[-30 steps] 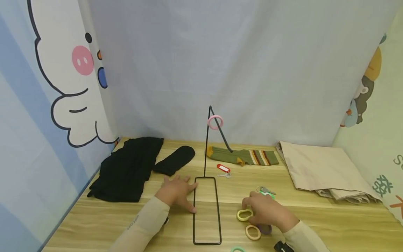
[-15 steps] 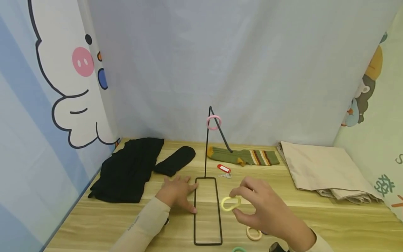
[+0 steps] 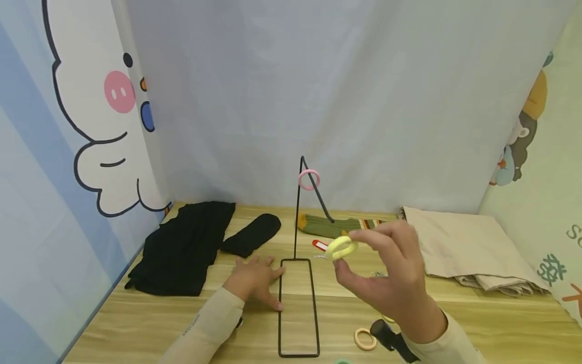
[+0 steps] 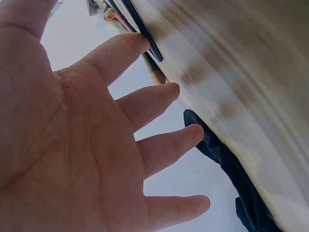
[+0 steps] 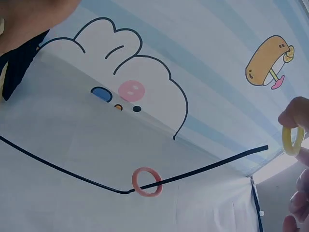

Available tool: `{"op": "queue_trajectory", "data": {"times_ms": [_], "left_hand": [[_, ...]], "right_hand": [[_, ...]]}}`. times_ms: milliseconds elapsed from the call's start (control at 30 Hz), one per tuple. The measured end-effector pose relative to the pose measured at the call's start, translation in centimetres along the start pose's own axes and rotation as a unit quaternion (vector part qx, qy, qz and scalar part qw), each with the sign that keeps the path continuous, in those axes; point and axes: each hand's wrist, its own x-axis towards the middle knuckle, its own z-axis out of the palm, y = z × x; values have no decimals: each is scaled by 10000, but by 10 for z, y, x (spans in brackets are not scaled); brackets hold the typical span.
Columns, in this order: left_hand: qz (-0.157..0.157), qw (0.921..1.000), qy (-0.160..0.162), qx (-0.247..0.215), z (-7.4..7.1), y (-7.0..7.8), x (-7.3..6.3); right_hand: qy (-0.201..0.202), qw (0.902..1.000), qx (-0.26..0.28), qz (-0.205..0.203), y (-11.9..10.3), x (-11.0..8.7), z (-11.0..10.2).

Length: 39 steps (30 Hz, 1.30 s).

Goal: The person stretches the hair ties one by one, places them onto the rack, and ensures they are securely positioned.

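Here the yellow hair tie point(image 3: 341, 247) is raised above the table point(image 3: 454, 313), pinched between the thumb and fingertips of the right hand point(image 3: 386, 275), short of the black wire stand point(image 3: 297, 263), whose sloping arm carries a pink hair tie point(image 3: 309, 179). The left hand point(image 3: 254, 279) lies flat, fingers spread, against the stand's base frame.

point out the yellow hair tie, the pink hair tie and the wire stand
yellow hair tie point(image 3: 341, 247), head view, on its band beside the pinching fingers
pink hair tie point(image 3: 309, 179), head view, on its lower band
wire stand point(image 3: 297, 217), head view, on its upright rod
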Motion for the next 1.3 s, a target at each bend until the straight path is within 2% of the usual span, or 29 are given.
{"op": "queue_trajectory", "data": {"times_ms": [100,200,367,533,600,667,733,833,933,1067,1167,1233,1300], "left_hand": [[22,10000,-17,-23,2,0,0],[23,10000,-54,-21,5,1,0],[7,9999,-145,-37,8,2,1],[50,9999,-162,-34,9,4,0],[60,9999,-141,-21,9,5,-1],[63,9999,-124,-26,8,5,-1],[42,9999,-108,-29,6,4,-1],[25,10000,-89,-8,3,2,-1],[24,10000,-80,29,-1,1,0],[31,9999,-124,24,-3,0,1],[43,9999,-144,-35,-3,0,0],[49,9999,-146,-71,-3,0,0],[68,9998,-147,-127,-2,0,0]], "right_hand": [[-180,9989,-332,279,9,1,7],[-754,9924,-683,692,22,-4,14],[-1685,9705,-1028,1385,37,-22,18],[-2129,9556,-1056,1744,41,-46,12],[-2359,9459,-1035,1974,40,-56,7],[-2659,9322,-1027,2232,38,-66,1],[-3016,9140,-1074,2494,36,-75,-5],[-3583,8803,-1151,2887,34,-88,-14],[-4253,8362,-1255,3226,35,-100,-24],[-5046,7801,-1295,3464,37,-116,-45],[-5508,7384,-1248,3686,41,-127,-62],[-5763,7037,-1115,4003,44,-133,-72],[-5937,6782,-989,4215,47,-140,-82]]}}
